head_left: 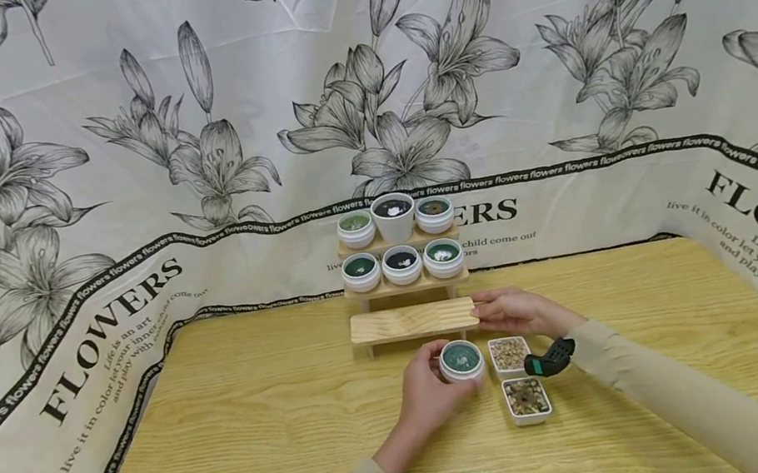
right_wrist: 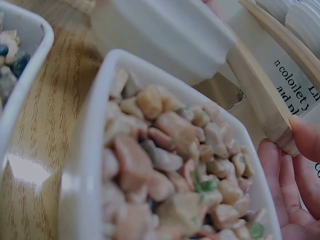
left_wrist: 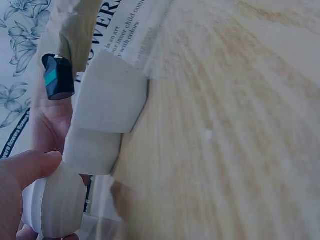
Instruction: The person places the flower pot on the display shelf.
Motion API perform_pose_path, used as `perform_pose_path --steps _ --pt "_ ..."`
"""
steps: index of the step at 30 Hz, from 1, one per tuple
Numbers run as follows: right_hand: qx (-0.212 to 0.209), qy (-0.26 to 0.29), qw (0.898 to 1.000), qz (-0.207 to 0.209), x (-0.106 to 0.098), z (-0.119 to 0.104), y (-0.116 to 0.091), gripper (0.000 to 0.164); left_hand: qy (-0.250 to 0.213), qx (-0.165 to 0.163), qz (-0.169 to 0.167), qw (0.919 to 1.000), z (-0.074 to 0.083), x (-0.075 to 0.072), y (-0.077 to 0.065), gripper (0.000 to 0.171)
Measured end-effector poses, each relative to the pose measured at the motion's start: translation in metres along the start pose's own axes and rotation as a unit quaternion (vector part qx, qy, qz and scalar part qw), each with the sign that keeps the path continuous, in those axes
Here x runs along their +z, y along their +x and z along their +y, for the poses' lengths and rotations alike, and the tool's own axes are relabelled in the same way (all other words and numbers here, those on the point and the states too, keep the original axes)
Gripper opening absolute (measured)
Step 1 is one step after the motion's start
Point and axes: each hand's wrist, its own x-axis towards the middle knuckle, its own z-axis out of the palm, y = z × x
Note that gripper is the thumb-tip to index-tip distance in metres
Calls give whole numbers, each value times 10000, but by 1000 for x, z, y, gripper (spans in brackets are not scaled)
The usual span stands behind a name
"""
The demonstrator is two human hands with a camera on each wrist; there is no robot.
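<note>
My left hand (head_left: 427,390) grips a round white pot (head_left: 461,358) with a green, speckled top, in front of a tiered wooden stand. In the left wrist view the thumb lies over the ribbed side of this pot (left_wrist: 56,204). My right hand (head_left: 516,311) holds the right end of the lowest, bare wooden shelf (head_left: 412,320). Seen from the right wrist, thumb and fingers pinch that shelf end (right_wrist: 282,135). Beside the held pot stands a square white dish of tan pebbles (head_left: 510,355), and nearer me a second dish with darker stones (head_left: 527,399).
On the stand's middle shelf (head_left: 388,289) sit three round white pots. The top shelf (head_left: 452,231) carries three more, the middle one a taller cup (head_left: 394,217). A flower-printed cloth (head_left: 240,269) hangs behind the wooden table (head_left: 245,429).
</note>
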Motion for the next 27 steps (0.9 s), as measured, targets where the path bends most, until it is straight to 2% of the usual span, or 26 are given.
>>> perform_pose_path --steps 5,8,14,18,27 --pt "4 -157 9999 35 0 0 1 64 4 128 47 9999 9 -4 3 63" --pt "33 -142 9999 91 0 0 0 63 56 242 50 9997 13 -7 6 63" --pt "74 -56 9999 89 0 0 -1 64 164 266 41 9995 22 -12 11 65" --pt "33 -81 9999 71 1 0 -1 63 181 444 125 9988 25 -15 17 64" --pt "-169 154 9995 -228 0 2 -2 62 13 662 200 9976 27 -16 32 65"
